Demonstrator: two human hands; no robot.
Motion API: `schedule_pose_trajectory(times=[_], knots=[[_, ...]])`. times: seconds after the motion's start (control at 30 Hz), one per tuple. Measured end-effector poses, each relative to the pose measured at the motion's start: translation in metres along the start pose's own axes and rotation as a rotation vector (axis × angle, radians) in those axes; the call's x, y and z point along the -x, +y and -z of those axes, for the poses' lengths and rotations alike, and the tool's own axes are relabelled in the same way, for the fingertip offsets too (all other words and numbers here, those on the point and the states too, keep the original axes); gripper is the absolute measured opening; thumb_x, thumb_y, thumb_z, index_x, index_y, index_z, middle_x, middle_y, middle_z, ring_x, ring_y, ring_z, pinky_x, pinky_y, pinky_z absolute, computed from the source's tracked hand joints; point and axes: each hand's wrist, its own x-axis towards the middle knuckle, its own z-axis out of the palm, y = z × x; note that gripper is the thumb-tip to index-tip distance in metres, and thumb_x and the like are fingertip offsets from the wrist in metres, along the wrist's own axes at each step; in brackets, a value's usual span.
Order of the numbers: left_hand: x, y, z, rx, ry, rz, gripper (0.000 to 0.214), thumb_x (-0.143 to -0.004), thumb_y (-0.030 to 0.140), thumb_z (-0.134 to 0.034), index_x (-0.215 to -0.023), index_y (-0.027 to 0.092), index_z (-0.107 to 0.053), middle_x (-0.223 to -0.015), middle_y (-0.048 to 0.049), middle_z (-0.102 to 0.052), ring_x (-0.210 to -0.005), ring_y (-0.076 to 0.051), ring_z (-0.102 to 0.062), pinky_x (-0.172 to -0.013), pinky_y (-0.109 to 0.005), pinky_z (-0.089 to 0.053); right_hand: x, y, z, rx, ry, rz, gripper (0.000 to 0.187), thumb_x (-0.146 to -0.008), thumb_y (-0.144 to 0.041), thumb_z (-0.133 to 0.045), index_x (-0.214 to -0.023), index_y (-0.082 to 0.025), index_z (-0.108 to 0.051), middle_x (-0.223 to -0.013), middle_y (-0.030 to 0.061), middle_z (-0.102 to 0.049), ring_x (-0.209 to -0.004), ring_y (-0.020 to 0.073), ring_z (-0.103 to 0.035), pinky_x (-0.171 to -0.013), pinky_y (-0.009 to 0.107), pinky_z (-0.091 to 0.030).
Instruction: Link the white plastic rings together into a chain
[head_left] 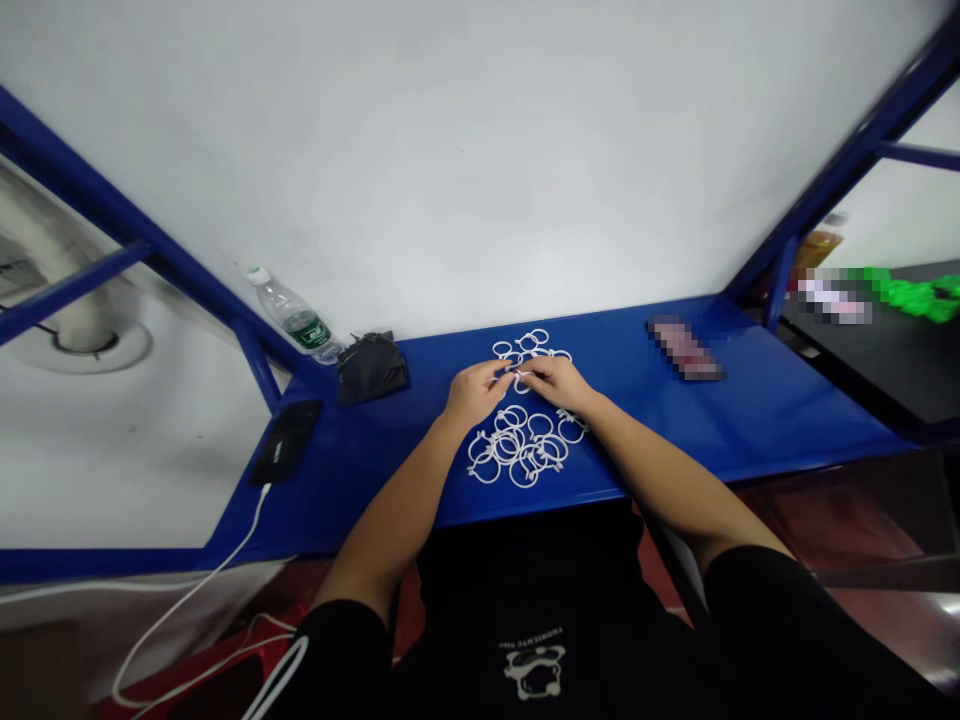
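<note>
Both hands meet over the middle of the blue table, fingers pinched close together. My left hand (478,391) and my right hand (556,380) grip a small white ring (522,387) between them; its lower loop shows below the fingertips. On the near side of the hands lies a loose pile of white plastic rings (517,446) with small clasp-like tabs. Several more white rings (534,340) lie just beyond the fingers, partly hidden by them. Which fingers press on the ring's tabs is too small to make out.
At the back left a clear water bottle (304,322) stands beside a crumpled black bag (373,368). A black power bank (286,441) with a white cable (241,557) lies at the left edge. A blurred pinkish object (684,347) lies to the right. Blue frame bars flank the table (765,400).
</note>
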Motion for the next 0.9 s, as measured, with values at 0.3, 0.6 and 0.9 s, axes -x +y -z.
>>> schedule_pose_trajectory(times=[0.3, 0.6, 0.9], knots=[[0.003, 0.001, -0.009, -0.047, -0.092, -0.175, 0.016, -0.098, 0.033, -0.07, -0.106, 0.024, -0.081, -0.09, -0.0042, -0.08, -0.079, -0.016, -0.073, -0.075, -0.029, -0.058, 0.001, -0.003, 0.001, 0.0, -0.028, -0.011, 0.028, -0.09, -0.021, -0.06, -0.112, -0.02, -0.076, -0.097, 0.0059, -0.079, -0.081, 0.0194, -0.071, -0.075, 0.031, -0.053], [0.003, 0.003, -0.011, -0.031, 0.05, -0.175, 0.01, -0.092, 0.024, -0.074, -0.099, 0.02, -0.079, -0.088, -0.0039, -0.081, -0.08, -0.017, -0.077, -0.069, -0.025, -0.06, 0.0, -0.003, 0.004, -0.078, 0.143, 0.16, 0.024, -0.094, -0.029, -0.066, -0.116, -0.023, -0.073, -0.117, 0.0104, -0.07, -0.082, 0.0181, -0.065, -0.07, 0.034, -0.057], [0.003, -0.004, -0.014, -0.059, 0.0, -0.085, 0.01, -0.094, 0.028, -0.073, -0.098, 0.021, -0.078, -0.086, -0.0033, -0.08, -0.075, -0.016, -0.075, -0.069, -0.025, -0.058, -0.002, -0.008, 0.001, -0.065, 0.094, 0.167, 0.015, -0.101, -0.033, -0.064, -0.098, -0.023, -0.074, -0.099, 0.0076, -0.077, -0.088, 0.0204, -0.072, -0.076, 0.035, -0.059]])
